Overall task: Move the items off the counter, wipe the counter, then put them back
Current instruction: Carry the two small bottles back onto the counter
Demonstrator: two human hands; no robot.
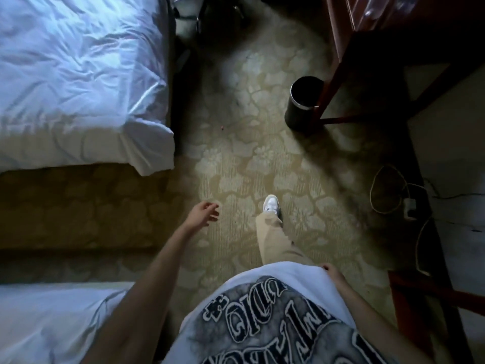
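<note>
I look down at a patterned carpet between two beds and a dark wooden desk. My left hand (203,214) hangs in front of me over the carpet, fingers loosely curled, holding nothing. My right hand (332,271) is beside my hip, mostly hidden behind my white printed shirt; only the knuckles show, and I cannot tell whether it holds anything. No counter and no counter items are in view. One foot in a white shoe (271,204) is stepped forward.
A bed with a white duvet (78,74) fills the upper left, another bed (52,319) the lower left. A dark round waste bin (304,103) stands by the desk leg (328,82). Cables and a plug (409,203) lie on the floor at the right.
</note>
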